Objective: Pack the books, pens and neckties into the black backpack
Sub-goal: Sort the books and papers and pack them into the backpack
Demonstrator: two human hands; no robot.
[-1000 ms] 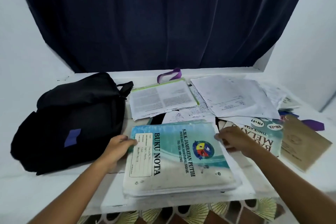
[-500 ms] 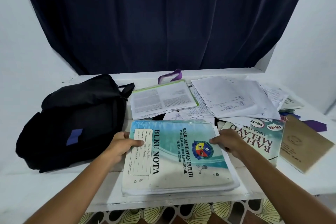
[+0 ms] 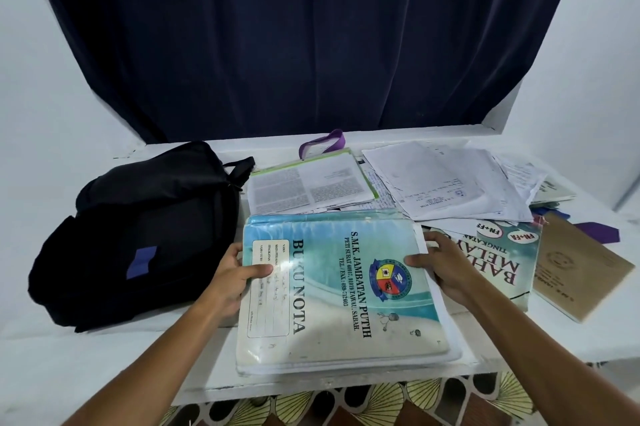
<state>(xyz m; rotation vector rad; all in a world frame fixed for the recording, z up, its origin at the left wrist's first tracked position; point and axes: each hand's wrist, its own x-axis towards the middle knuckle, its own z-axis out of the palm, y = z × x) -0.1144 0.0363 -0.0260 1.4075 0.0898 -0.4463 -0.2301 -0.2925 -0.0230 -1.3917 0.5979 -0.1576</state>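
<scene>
A stack of blue "BUKU NOTA" notebooks (image 3: 346,290) lies at the front middle of the white table (image 3: 104,366). My left hand (image 3: 232,280) grips the stack's left edge, thumb on the cover. My right hand (image 3: 446,270) grips its right edge the same way. The black backpack (image 3: 138,235) lies closed on the left, touching my left hand's side. A "BAHASA MELAYU" book (image 3: 498,259) sits to the right, partly under my right hand. A purple necktie (image 3: 323,143) loops at the back, and another purple piece (image 3: 597,231) lies at the far right. No pens are visible.
Loose printed sheets (image 3: 311,183) and white papers (image 3: 443,180) cover the back of the table. A brown exercise book (image 3: 581,266) lies at the right edge. A dark blue curtain (image 3: 311,38) hangs behind. Patterned floor (image 3: 346,405) shows below the table's front edge.
Both hands have closed onto the notebook stack's side edges, thumbs now on the cover. The stack has shifted slightly and looks a little raised at the back.
</scene>
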